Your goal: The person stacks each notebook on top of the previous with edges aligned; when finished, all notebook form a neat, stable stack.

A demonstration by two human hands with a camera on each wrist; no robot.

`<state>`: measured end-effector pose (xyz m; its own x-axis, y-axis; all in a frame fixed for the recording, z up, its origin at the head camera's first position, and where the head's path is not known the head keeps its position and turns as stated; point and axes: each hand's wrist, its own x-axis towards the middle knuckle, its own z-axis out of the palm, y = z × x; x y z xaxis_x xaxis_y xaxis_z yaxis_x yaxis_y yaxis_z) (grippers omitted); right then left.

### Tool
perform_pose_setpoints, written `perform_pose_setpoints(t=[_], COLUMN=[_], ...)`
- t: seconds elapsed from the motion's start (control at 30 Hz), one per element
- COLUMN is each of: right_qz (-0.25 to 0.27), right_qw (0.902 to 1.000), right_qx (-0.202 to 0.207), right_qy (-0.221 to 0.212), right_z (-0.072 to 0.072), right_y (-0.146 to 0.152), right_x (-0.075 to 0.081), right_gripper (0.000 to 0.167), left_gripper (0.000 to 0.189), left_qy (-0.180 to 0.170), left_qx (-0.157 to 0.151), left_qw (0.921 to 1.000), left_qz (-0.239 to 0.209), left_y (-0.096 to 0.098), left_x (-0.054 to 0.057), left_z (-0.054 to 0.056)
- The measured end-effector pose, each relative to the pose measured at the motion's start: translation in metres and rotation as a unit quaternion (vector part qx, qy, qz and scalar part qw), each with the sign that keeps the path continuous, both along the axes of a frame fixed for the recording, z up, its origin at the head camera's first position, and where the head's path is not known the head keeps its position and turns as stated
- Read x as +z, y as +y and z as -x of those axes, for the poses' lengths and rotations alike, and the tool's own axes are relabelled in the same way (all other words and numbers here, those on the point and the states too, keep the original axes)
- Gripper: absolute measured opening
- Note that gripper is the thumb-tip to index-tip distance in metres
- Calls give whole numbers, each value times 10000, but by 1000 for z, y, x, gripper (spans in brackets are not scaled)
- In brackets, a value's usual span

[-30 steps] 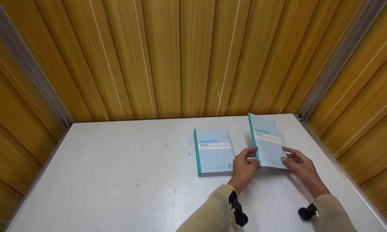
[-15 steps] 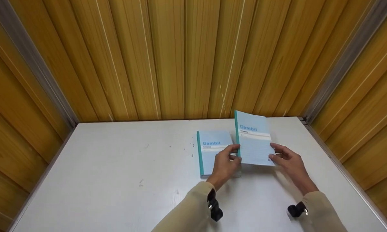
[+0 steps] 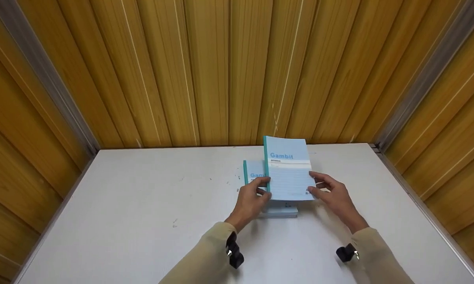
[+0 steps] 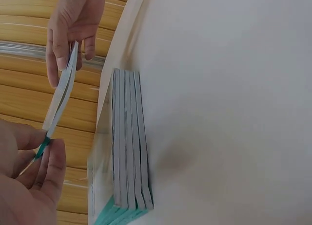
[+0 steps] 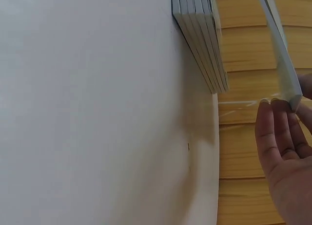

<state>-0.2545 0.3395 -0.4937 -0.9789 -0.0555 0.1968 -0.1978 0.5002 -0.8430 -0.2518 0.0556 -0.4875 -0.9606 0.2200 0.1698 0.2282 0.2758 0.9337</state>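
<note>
A light blue notebook (image 3: pixel 289 173) marked "Gambit", with a green spine, is held up by both hands. The left hand (image 3: pixel 250 200) pinches its spine side near the lower corner. At the opposite edge, the right hand (image 3: pixel 334 196) grips it between thumb and fingers. Below the raised notebook lies a stack of similar notebooks (image 3: pixel 280 213), partly hidden by it and by the left hand. In the left wrist view the stack (image 4: pixel 129 142) shows several layers with green spines, and a gap separates it from the held notebook (image 4: pixel 63 96).
The stack stands on a white table (image 3: pixel 150 205) with small dark marks on its top. Behind the table's far edge rises a yellow wood-grain panel wall (image 3: pixel 205 79), and more panels close both sides. A black device (image 3: pixel 235 252) is strapped at each sleeve cuff.
Both hands have carried the notebook leftward, from the right of the stack to above it. The notebook now faces the head camera more squarely. The stack stays in place.
</note>
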Motion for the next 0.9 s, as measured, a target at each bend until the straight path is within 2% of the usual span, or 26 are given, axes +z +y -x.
perform_pose_setpoints(t=[0.2, 0.47, 0.73, 0.9], right_qz=[151, -94, -567, -590], right_qw=[9995, 9993, 9974, 9969], right_qx=[260, 371, 455, 518], right_qy=[106, 37, -9, -51], right_z=[1, -1, -3, -5], right_y=[-21, -38, -46, -49], right_x=[-4, -11, -19, -21], right_gripper=[51, 50, 51, 50], left_gripper=[46, 48, 46, 45], left_qy=[70, -193, -355, -393], left_qx=[147, 166, 124, 85], left_qw=[9997, 9996, 9992, 9990], left_qz=[154, 131, 147, 189], left_y=[-22, -40, -52, -56], left_x=[-8, -16, -24, -28], left_z=[-6, -12, -12, -12])
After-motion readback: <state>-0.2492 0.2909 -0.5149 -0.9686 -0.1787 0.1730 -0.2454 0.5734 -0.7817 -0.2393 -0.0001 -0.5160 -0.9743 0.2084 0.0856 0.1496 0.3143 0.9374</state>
